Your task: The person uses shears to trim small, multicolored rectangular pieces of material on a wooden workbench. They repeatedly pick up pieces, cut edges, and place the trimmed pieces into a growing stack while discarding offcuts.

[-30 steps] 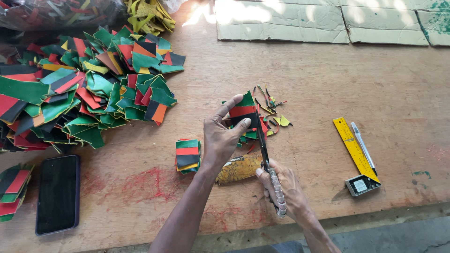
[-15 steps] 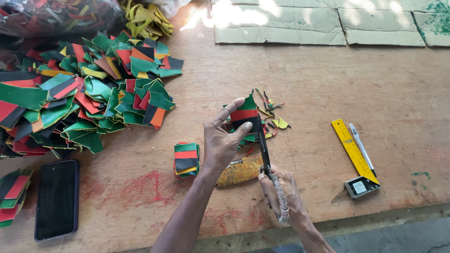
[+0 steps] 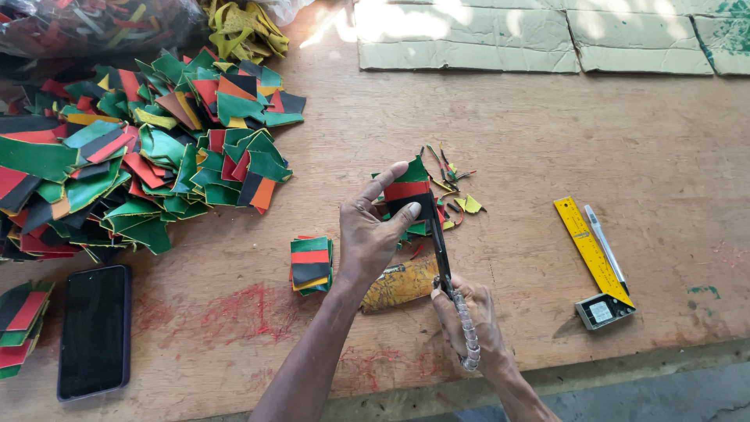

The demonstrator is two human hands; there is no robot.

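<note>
1. The left hand (image 3: pixel 373 234) holds a striped piece (image 3: pixel 408 190) of green, red and black material, pinched between thumb and fingers, just above the wooden surface (image 3: pixel 547 133).
2. The right hand (image 3: pixel 473 320) is clamped around the handles of a pair of scissors (image 3: pixel 443 250); the dark blades point away from the person and meet the lower edge of the striped piece.
3. The two hands are close together, the right just below and to the right of the left.
4. Small trimmings (image 3: pixel 457 199) in yellow, red and green lie scattered on the surface just beyond the held piece.
5. A yellowish-brown block (image 3: pixel 398 285) lies on the surface under the left wrist.
6. A neat stack of striped squares (image 3: pixel 311 264) sits just left of the left hand.
7. A large loose pile of cut pieces (image 3: pixel 141 156) in the same colours covers the upper left of the surface.
8. A black phone (image 3: pixel 94 332) lies face up near the lower left, beside a smaller stack (image 3: pixel 19 324).
9. A yellow ruler (image 3: pixel 590 250) and a pen (image 3: pixel 605 246) lie side by side at the right, well apart from the hands.
10. Flattened cardboard sheets (image 3: pixel 469 35) lie along the far edge.
</note>
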